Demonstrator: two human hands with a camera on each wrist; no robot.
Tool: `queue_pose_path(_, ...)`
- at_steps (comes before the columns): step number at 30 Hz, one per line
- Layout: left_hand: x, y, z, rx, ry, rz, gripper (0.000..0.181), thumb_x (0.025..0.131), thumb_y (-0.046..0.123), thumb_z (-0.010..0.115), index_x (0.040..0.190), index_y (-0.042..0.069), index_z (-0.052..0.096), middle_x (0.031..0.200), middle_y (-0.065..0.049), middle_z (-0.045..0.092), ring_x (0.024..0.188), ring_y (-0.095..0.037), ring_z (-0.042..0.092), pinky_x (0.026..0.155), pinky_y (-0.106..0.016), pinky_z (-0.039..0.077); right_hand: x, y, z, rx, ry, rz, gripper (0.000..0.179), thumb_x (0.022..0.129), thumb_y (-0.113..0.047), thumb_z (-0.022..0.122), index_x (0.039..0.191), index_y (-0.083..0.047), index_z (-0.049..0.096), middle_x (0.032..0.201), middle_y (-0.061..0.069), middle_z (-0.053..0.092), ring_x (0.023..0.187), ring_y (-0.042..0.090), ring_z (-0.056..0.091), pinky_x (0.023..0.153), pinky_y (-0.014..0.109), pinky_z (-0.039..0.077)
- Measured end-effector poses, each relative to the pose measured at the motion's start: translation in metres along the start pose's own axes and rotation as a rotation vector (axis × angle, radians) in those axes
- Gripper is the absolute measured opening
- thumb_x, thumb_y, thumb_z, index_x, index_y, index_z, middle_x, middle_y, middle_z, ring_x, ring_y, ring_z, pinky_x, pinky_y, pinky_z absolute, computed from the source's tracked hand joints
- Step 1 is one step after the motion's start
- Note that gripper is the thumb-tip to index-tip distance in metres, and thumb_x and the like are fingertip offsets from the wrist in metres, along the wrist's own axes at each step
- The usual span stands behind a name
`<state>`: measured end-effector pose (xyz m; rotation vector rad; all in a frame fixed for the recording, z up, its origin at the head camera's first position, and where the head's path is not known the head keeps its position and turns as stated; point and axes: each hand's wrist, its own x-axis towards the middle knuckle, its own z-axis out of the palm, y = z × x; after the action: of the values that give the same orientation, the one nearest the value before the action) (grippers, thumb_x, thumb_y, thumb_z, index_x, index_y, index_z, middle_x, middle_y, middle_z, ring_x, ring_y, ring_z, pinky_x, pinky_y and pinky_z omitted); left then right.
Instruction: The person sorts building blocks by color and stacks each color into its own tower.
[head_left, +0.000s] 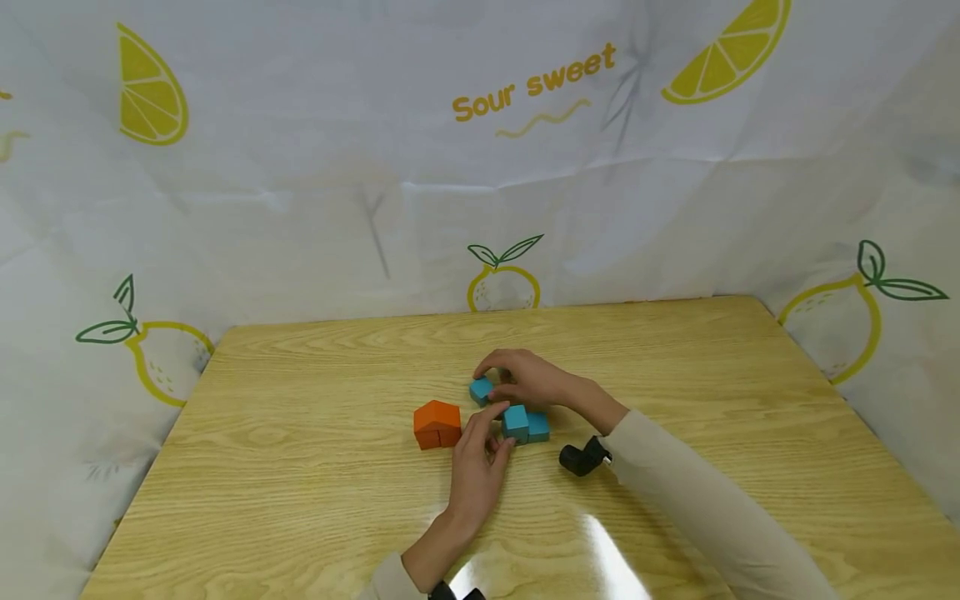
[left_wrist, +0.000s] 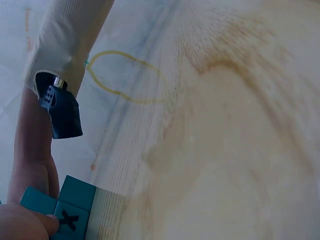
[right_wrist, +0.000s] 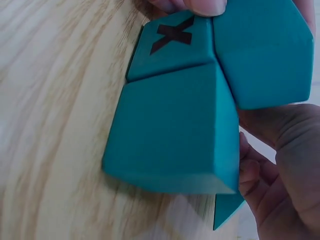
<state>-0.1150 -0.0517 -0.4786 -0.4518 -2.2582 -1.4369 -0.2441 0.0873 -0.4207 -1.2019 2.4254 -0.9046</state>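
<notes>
My left hand (head_left: 474, 471) grips a small group of teal blocks (head_left: 516, 422) between thumb and fingers. One of them, with a black X on its side (left_wrist: 69, 220), has the left thumb pressed to it in the left wrist view. A teal block (right_wrist: 170, 130) sits beside the X block, and another teal block (right_wrist: 265, 55) rises above. Beyond the group, my right hand (head_left: 531, 379) pinches a separate teal block (head_left: 481, 390) between thumb and fingertips. Only a corner of a teal piece (right_wrist: 226, 209) shows near the right fingers in the right wrist view.
Orange blocks (head_left: 437, 423) with a peaked top stand just left of the left hand. The wooden table (head_left: 300, 500) meets a white lemon-print cloth (head_left: 337, 233) at its back edge. A black wrist device (head_left: 583, 457) hangs under the right sleeve.
</notes>
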Motion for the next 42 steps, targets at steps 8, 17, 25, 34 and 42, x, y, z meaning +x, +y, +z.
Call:
queue_pose_path(8,-0.001,-0.001,0.000,-0.014,-0.007,-0.012,0.049,0.085,-0.005,0.068,0.129,0.010,0.055,0.110,-0.004,0.058,0.066,-0.009,0.046,0.058,-0.023,0.045,-0.009,0.006,0.001,0.036,0.031,0.020,0.031,0.094,-0.007,0.061,0.124,-0.007,0.058,0.114,0.008,0.063,0.096,0.023,0.063,0.080,0.032,0.050)
queue_pose_path(17,-0.001,0.000,0.000,-0.027,-0.006,-0.013,0.048,0.085,-0.006,0.068,0.129,0.010,0.056,0.113,-0.004,0.058,0.066,-0.011,0.047,0.059,-0.023,0.045,-0.018,0.014,0.004,0.078,0.057,0.050,0.033,0.095,-0.006,0.060,0.127,-0.011,0.058,0.114,0.002,0.060,0.091,0.016,0.060,0.075,0.030,0.050)
queue_pose_path(25,-0.001,-0.001,0.000,-0.027,-0.010,-0.009,0.049,0.085,-0.006,0.068,0.130,0.009,0.055,0.114,-0.004,0.058,0.066,-0.010,0.046,0.059,-0.023,0.045,-0.021,0.017,0.007,0.071,0.073,0.048,0.035,0.094,-0.006,0.060,0.129,-0.012,0.059,0.105,0.000,0.060,0.088,0.015,0.059,0.075,0.030,0.049)
queue_pose_path(34,-0.001,-0.002,0.000,-0.025,-0.013,0.000,0.052,0.084,-0.007,0.068,0.132,0.009,0.053,0.113,-0.004,0.057,0.066,-0.010,0.045,0.059,-0.023,0.045,-0.028,0.021,0.009,0.100,0.105,0.030,0.036,0.093,-0.008,0.063,0.129,-0.011,0.058,0.103,0.001,0.061,0.086,0.013,0.060,0.073,0.031,0.050)
queue_pose_path(42,-0.001,-0.001,0.000,-0.025,-0.021,-0.018,0.051,0.085,-0.006,0.068,0.131,0.010,0.054,0.112,-0.004,0.058,0.066,-0.011,0.046,0.059,-0.023,0.044,-0.035,0.022,0.008,0.187,0.146,0.034,0.039,0.093,-0.016,0.065,0.131,-0.012,0.057,0.107,0.002,0.062,0.090,0.015,0.062,0.074,0.033,0.052)
